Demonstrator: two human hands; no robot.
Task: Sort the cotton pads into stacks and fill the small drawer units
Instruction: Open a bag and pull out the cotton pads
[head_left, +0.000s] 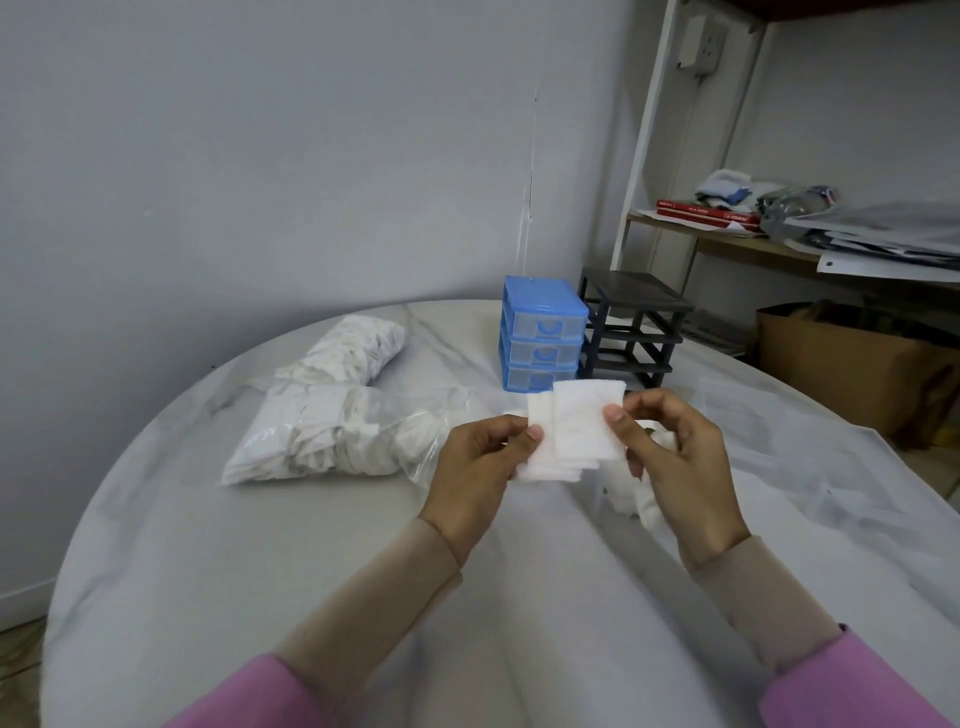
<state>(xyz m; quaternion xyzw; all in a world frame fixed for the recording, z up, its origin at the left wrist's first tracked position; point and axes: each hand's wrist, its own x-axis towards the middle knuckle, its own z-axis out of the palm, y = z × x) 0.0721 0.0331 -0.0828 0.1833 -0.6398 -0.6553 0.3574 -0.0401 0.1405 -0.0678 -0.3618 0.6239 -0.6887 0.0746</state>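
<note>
Two bags (332, 415) of pads lie on the bench (208, 545) at left. Left hand (475, 470) pinches a fanned stack (561, 436) of pads above the bench; right hand (675, 462) pinches its front pad. Behind stand blue drawers (543, 332) beside a black frame (631, 327)

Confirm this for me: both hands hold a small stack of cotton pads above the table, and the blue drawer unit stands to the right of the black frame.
One detail is off. The head view shows the blue drawer unit to the left of the black frame, not right. The rest holds: the left hand and right hand hold the stack of cotton pads above the table.
</note>
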